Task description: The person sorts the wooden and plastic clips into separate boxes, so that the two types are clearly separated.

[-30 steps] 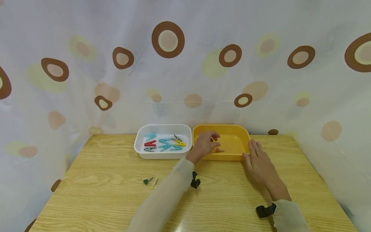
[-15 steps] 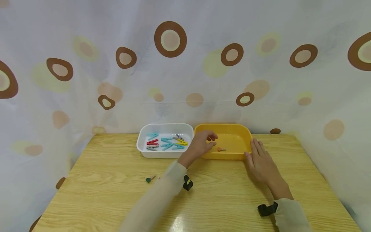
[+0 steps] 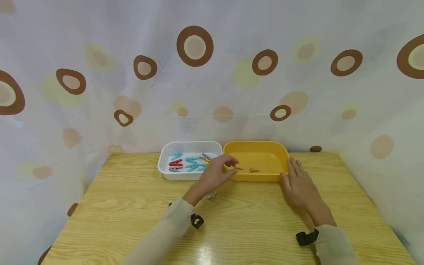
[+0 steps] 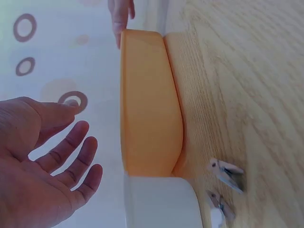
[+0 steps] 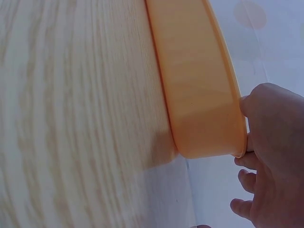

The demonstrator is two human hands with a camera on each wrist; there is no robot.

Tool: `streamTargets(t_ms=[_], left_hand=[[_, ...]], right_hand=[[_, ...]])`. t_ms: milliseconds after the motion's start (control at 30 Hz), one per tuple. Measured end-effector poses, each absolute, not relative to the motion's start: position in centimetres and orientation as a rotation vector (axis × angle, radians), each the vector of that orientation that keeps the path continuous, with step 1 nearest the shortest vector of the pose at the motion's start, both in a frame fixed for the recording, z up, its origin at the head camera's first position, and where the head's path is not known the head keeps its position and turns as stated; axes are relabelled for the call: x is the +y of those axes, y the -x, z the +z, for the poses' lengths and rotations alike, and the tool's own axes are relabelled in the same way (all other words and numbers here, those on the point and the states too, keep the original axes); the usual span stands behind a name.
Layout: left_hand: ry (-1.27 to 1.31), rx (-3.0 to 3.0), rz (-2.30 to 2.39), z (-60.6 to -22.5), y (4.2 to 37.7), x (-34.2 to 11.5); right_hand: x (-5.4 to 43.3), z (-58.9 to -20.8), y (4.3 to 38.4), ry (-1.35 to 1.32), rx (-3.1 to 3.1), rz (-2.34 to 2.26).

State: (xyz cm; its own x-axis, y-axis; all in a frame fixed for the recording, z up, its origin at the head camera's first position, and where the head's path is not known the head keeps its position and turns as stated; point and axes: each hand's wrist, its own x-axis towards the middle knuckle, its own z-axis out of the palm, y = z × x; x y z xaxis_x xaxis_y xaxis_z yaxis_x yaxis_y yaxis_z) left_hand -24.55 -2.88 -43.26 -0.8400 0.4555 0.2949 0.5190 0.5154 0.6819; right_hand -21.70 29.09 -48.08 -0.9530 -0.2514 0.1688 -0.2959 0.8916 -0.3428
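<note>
In the head view my left hand (image 3: 215,173) hovers over the left end of the yellow tray (image 3: 265,178), near where it meets the white tray (image 3: 179,176). Its fingers are loosely bent, with nothing between them in the left wrist view. My right hand (image 3: 301,189) rests against the yellow tray's near right corner, fingers straight along the outer side and thumb at the front. Inside the yellow tray lie a small clothespin with an orange head (image 3: 253,170) and a thin brownish clip (image 3: 239,168), partly covered by the left hand.
Several turquoise clothespins (image 3: 192,167), a red clothespin (image 3: 176,162) and grey ones lie in the white tray; a yellow one is mostly hidden. On the table are a small wooden clothespin (image 3: 212,195) and a green-headed piece (image 3: 170,204) behind the left sleeve. A patterned curtain (image 3: 212,92) hangs behind.
My left hand has drawn back leftward across the yellow tray. A second small clip in that tray has come into sight beside the orange-headed one. The right hand stays at the corner.
</note>
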Motion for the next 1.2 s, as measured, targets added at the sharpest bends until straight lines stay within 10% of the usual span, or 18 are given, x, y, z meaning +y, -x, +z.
streamTargets(t_ms=[1200], left_hand=[[0.398,-2.655,-1.312,-44.5,15.8,-15.3]], right_hand=[[29.4,-48.2,21.7,-0.416,-2.954,0.561]])
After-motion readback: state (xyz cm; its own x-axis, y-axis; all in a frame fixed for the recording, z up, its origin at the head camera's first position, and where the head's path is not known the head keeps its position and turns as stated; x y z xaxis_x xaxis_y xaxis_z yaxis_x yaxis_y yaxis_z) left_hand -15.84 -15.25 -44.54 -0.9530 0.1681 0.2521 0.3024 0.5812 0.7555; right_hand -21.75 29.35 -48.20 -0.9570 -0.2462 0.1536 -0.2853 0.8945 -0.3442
